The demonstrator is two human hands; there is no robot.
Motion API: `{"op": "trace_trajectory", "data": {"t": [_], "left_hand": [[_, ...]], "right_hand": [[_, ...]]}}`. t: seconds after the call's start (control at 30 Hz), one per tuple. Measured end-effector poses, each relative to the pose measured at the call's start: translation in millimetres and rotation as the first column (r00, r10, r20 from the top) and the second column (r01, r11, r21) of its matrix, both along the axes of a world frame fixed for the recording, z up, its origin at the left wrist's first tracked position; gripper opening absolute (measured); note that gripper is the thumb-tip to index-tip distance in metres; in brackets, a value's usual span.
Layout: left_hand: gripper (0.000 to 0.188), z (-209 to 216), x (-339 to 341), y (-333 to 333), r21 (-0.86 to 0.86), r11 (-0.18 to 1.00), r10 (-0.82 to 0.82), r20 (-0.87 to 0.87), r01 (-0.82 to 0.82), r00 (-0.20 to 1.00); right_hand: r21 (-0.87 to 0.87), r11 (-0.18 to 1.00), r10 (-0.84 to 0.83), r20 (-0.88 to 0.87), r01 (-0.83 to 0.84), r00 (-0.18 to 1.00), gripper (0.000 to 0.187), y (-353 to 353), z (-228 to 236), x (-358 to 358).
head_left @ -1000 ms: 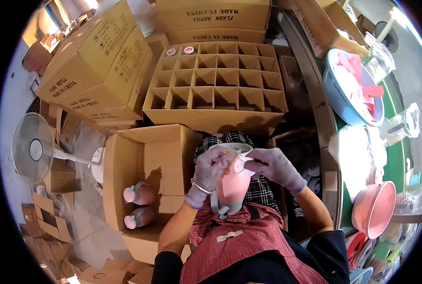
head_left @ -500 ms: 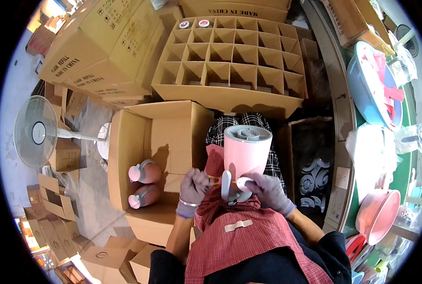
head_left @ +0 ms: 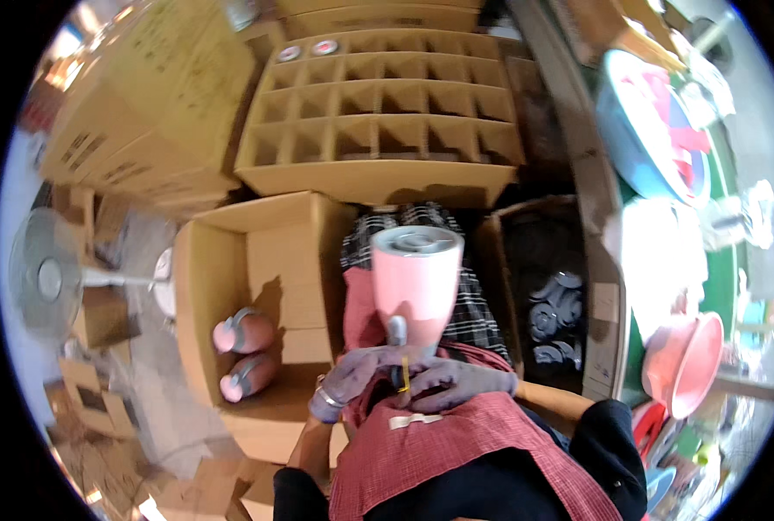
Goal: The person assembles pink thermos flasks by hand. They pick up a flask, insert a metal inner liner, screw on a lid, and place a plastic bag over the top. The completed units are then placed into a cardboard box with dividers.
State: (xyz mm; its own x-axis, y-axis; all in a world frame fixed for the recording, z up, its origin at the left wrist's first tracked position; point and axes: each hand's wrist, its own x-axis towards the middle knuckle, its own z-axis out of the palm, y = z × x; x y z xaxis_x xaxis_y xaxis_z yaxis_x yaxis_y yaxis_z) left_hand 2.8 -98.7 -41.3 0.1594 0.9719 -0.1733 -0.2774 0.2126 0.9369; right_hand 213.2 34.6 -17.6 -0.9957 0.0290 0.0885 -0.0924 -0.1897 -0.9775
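A pink vacuum flask (head_left: pixel 413 278) with a grey base lies across my lap, its base away from me and its top toward my apron. My left hand (head_left: pixel 357 378), in a purple-grey glove, is closed at the left of the flask's top, beside a grey upright part (head_left: pixel 396 330). My right hand (head_left: pixel 456 382), gloved alike, is closed with its fingertips bent inward at the other side. Between them runs a thin yellow band (head_left: pixel 406 373), which the fingers of both hands pinch. The flask's top is mostly hidden behind my hands.
An open carton (head_left: pixel 291 260) at my left holds two pink flasks (head_left: pixel 248 378). Ahead stands a divided carton (head_left: pixel 378 169) with two items in its far cells. A box of grey parts (head_left: pixel 554 317) is at my right, beside a bench with a blue basin (head_left: pixel 617 130) and pink basin (head_left: pixel 665 356).
My hands have come together at the flask's top, the left moving right and the right closing inward. The view has shifted, and the white round piece by my right hand is now hidden.
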Motion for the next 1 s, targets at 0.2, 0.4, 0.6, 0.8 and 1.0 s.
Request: {"op": "trace_trajectory", "data": {"t": [0.2, 0.4, 0.6, 0.8, 1.0], "left_hand": [[0.058, 4.6, 7.6, -9.8, -0.171, 0.92, 0.345, -0.07, -0.352, 0.936], [0.058, -32.3, -12.9, -19.9, -0.319, 0.903, 0.257, -0.141, -0.289, 0.956], [0.039, -63.7, -60.4, -37.8, -0.25, 0.716, 0.494, -0.479, -0.652, 0.726], [0.037, -33.8, -67.4, 13.1, 0.033, 0.762, 0.567, -0.517, -0.647, 0.642], [0.029, -12.1, -50.2, 49.4, 0.151, 0.799, 0.552, -0.567, -0.582, 0.611]], "right_hand": [[-0.401, 0.899, 0.036, 0.472, 0.178, 0.881, 0.025, 1.3, -10.5, 14.9], [-0.449, 0.846, -0.084, 0.423, 0.289, 0.902, 0.031, 14.0, -15.2, 17.3], [0.528, 0.385, -0.923, 0.224, 0.757, 0.314, 0.029, 160.8, 83.7, 149.5], [0.968, -0.025, -0.951, -0.099, -0.249, -0.292, 0.043, 320.5, 82.8, 363.7], [0.988, -0.029, -0.918, 0.034, 0.153, -0.394, 0.055, 334.3, 19.8, 391.0]]}}
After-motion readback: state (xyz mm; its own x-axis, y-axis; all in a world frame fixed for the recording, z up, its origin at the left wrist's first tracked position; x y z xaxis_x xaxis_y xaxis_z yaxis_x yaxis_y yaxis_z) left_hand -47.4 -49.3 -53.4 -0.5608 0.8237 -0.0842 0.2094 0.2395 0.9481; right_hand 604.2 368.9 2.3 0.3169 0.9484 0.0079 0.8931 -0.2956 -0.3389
